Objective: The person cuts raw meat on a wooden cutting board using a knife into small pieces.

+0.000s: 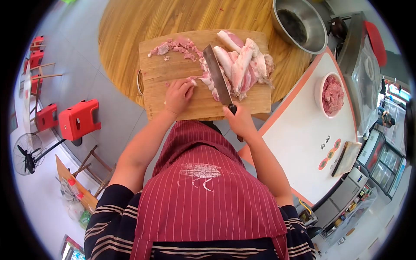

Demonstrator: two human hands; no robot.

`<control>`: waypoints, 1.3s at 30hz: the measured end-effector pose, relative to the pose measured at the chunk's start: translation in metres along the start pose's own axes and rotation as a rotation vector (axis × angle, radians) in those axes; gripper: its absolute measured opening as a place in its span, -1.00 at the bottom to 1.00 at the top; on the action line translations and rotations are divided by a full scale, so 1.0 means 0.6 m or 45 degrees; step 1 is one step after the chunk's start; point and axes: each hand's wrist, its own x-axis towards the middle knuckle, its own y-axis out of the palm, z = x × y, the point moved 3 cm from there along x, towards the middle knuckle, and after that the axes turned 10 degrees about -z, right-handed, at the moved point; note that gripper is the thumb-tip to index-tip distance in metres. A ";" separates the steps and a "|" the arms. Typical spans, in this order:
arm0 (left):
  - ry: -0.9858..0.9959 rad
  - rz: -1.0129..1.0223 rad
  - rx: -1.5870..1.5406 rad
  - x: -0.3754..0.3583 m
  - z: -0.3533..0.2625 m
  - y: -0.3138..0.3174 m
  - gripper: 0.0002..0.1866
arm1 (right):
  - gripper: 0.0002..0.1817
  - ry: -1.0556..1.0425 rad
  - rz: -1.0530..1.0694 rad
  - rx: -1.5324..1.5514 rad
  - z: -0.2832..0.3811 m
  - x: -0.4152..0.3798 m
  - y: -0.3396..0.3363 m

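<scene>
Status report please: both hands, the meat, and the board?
Right hand grips broad steel cleaver, blade among the meat. Left hand presses pale pink meat strip on rectangular wooden cutting board. Uncut pork slabs beside blade.

Cleaver (218, 78) handle is hiding almost wholly inside the right hand (239, 121); only its dark top is showing. Left hand (178, 96) fingertips are covering the meat strip (193, 80) they are pressing. Apron (203, 190) is blocking the near edge of the cutting board (173, 69). Steel bowl (303, 26), far right, is running off the top edge; its contents are too dark to tell.
</scene>
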 end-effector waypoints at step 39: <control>-0.034 0.155 -0.052 -0.013 0.020 0.008 -0.49 | -0.60 -0.232 -0.005 -0.565 0.055 -0.028 0.075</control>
